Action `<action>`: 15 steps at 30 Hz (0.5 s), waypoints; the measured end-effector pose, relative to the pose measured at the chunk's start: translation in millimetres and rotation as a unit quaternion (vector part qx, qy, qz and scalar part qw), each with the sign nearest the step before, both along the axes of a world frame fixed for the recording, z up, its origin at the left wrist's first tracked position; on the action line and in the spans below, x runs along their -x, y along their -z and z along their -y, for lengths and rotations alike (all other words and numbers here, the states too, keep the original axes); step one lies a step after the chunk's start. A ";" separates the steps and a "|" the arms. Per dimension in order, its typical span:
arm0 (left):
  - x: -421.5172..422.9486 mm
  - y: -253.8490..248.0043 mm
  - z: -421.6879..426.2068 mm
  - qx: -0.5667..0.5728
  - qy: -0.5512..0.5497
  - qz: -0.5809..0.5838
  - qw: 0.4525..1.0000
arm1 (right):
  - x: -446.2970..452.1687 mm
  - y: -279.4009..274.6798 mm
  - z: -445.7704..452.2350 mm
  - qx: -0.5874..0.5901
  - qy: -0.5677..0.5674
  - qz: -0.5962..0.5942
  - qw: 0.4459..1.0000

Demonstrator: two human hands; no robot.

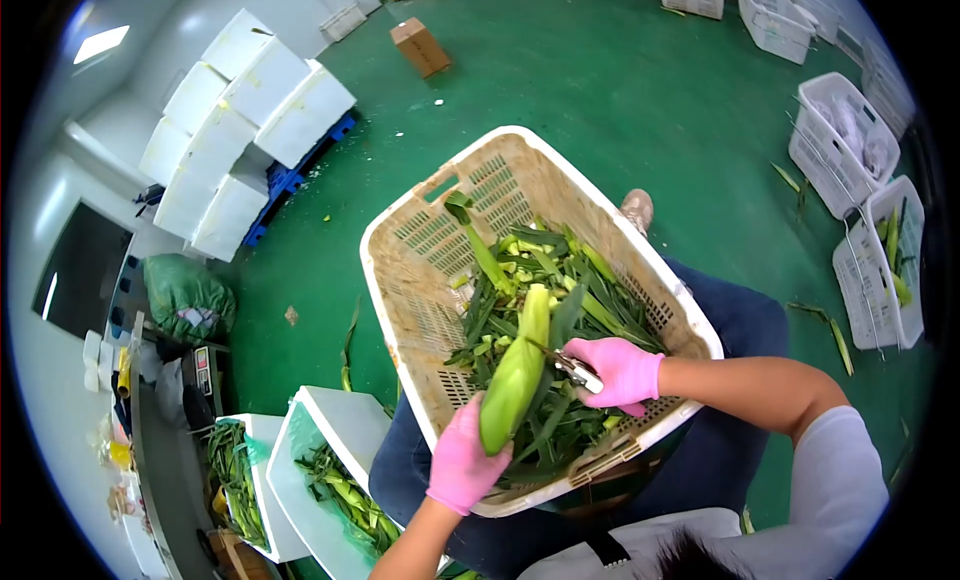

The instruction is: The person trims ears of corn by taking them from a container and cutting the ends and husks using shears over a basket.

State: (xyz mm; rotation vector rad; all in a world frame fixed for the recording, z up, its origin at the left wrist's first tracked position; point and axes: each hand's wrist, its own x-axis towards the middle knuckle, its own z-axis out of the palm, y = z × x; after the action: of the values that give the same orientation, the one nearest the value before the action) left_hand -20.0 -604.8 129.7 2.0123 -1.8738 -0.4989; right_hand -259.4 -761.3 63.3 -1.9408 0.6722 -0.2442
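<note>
An ear of corn in its green husk (513, 385) tilts over the large white crate (410, 255). My left hand (467, 460), in a pink glove, is closed round its lower end. In my right hand (617, 372), also gloved in pink, is a pair of pruning shears (580, 373); their blades point left and touch or nearly touch the husk's side. I cannot tell whether the blades are closed. Below both hands, cut husk leaves and stalk pieces (540, 250) fill much of the crate's bottom. The crate stands between my knees.
Two foam boxes (345, 420) of corn and leaves stand at lower left, near a green sack (185, 290). White foam boxes (255, 85) are stacked on a blue pallet. A carton (420, 47) lies ahead. White baskets (850, 270) line the right side; loose leaves (840, 345) litter the floor.
</note>
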 end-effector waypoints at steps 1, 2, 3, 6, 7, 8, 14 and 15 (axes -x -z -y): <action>-5.8 -1.7 0.5 -0.015 0.006 -0.028 0.999 | -0.1 4.6 -1.5 0.000 -0.004 -0.009 1.000; -12.2 -4.0 1.5 -0.030 0.010 -0.056 0.998 | 2.5 -50.6 -2.8 -0.167 0.013 -0.087 0.982; -16.8 -11.2 5.0 -0.074 0.009 -0.109 0.991 | 5.4 -45.4 -5.0 -0.162 -0.002 -0.070 0.984; -44.1 -4.6 4.3 -0.109 0.043 -0.180 0.977 | 10.0 -4.1 -23.6 -0.317 0.003 0.078 0.945; -47.9 6.8 0.8 -0.086 0.026 -0.288 0.953 | 14.3 -10.0 -34.0 -0.481 -0.023 0.214 0.850; -49.3 22.4 -5.6 -0.062 0.008 -0.392 0.918 | 15.3 -17.8 -41.1 -0.547 0.012 0.229 0.805; -14.2 0.1 2.0 -0.029 -0.105 -0.093 0.990 | 6.5 -39.7 -26.3 -0.367 0.292 0.174 0.866; -9.4 -2.1 1.8 -0.001 -0.098 -0.037 0.995 | 3.3 -50.5 -29.0 -0.340 0.307 0.188 0.869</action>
State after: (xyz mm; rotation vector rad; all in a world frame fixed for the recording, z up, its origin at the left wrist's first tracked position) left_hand -10.6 -606.5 131.8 2.1201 -1.6126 -0.5152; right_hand -262.7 -732.3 113.8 -0.9272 0.9398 -0.6618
